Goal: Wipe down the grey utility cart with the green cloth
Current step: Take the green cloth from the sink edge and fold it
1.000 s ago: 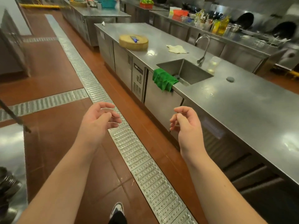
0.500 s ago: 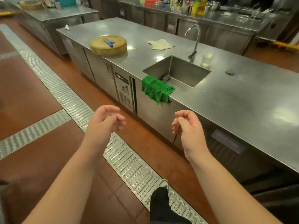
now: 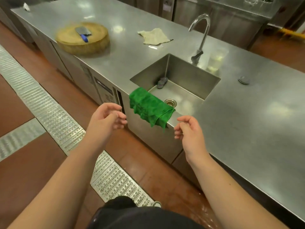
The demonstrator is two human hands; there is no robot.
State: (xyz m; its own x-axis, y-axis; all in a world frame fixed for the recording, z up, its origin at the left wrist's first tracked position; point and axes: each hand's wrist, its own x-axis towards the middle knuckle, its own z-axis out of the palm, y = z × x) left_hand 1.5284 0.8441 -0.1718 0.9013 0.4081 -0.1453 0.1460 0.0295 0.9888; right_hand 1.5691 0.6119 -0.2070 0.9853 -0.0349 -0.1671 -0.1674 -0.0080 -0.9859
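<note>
**A:** What takes up most of the view?

**B:** A long stainless steel counter [image 3: 239,129] running from upper left to lower right, above a red-brown tiled floor [image 3: 29,162] crossed by a perforated metal drain grate [image 3: 54,118]. A rectangular sink [image 3: 198,76] is set into the counter, with a curved tap [image 3: 202,30] behind it and a clear plastic cup [image 3: 216,59] just beside the tap.

**A:** What else is on the counter?

**B:** Far left, a thick round wooden chopping block [image 3: 92,44] with a blue-handled cleaver [image 3: 83,33] lying on top. Between the block and the tap, a crumpled beige rag [image 3: 154,36]. Right of the sink, a small round plug [image 3: 244,79].

**A:** Where is the green cloth?

**B:** The green cloth [image 3: 148,108] hangs draped over the sink's front edge, near its left corner, one end hanging down the cabinet face.

**A:** And the hands?

**B:** Both reach forward, bare-armed. The left hand [image 3: 107,119] hovers left of the cloth, fingers loosely curled, holding nothing. The right hand [image 3: 189,131] hovers just right of the cloth's hanging corner, fingers loosely curled, also empty. Neither touches the cloth.

**A:** Is the grey cart visible?

**B:** I cannot see it.
</note>
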